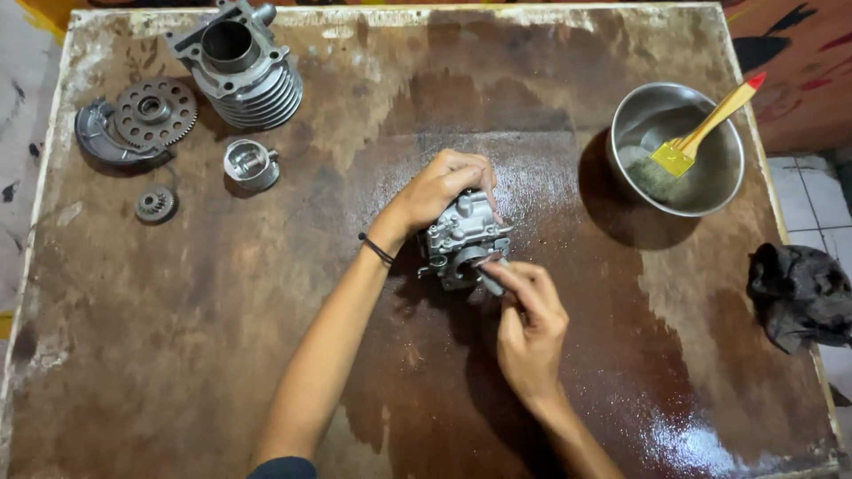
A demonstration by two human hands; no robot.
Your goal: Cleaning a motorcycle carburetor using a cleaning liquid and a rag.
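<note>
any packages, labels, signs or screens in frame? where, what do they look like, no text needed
None in view. No package, label, sign or screen shows on the wet brown table or around it. Only bare metal engine parts, a steel bowl with a yellow brush, and a dark rag. The left hand grips a grey carburetor; the right hand works at it.

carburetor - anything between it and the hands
Nothing visible. The left hand grips the carburetor from above, and the right hand holds a small tool against its front. The steel bowl sits apart.
</note>
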